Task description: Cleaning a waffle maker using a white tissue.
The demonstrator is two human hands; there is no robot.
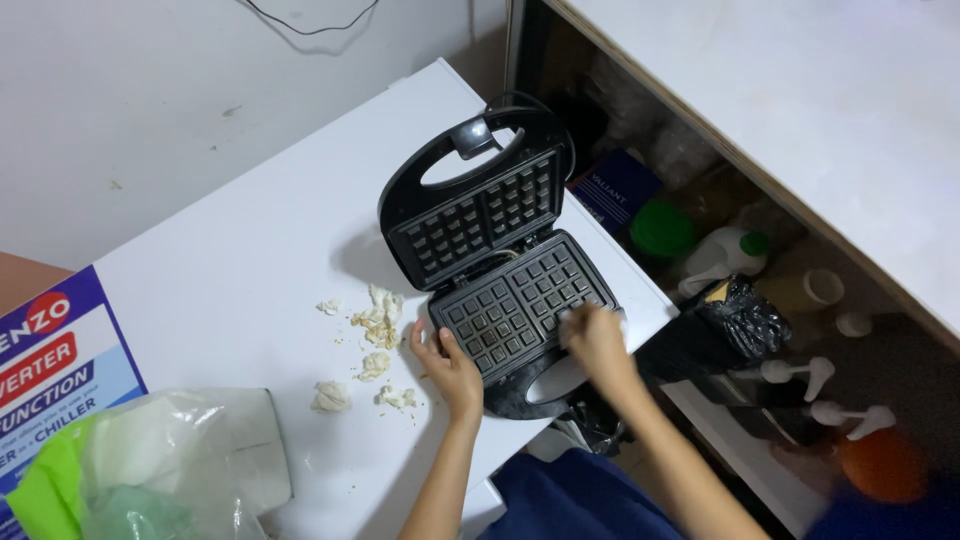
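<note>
A black waffle maker (500,250) lies open on a white table (250,260), its lid (475,195) tilted back and its grid plate (520,305) facing up. My left hand (447,365) rests against the left front edge of the base, fingers spread. My right hand (597,335) is blurred over the right side of the lower grid plate and seems to press a small white wad onto it. Crumpled, soiled bits of tissue (375,320) lie scattered on the table just left of the appliance.
A clear plastic bag with green inside (150,465) sits at the front left beside a printed blue box (50,370). Right of the table, the floor holds spray bottles (720,255), a black bag (745,315), a green lid (662,230) and an orange object (885,465).
</note>
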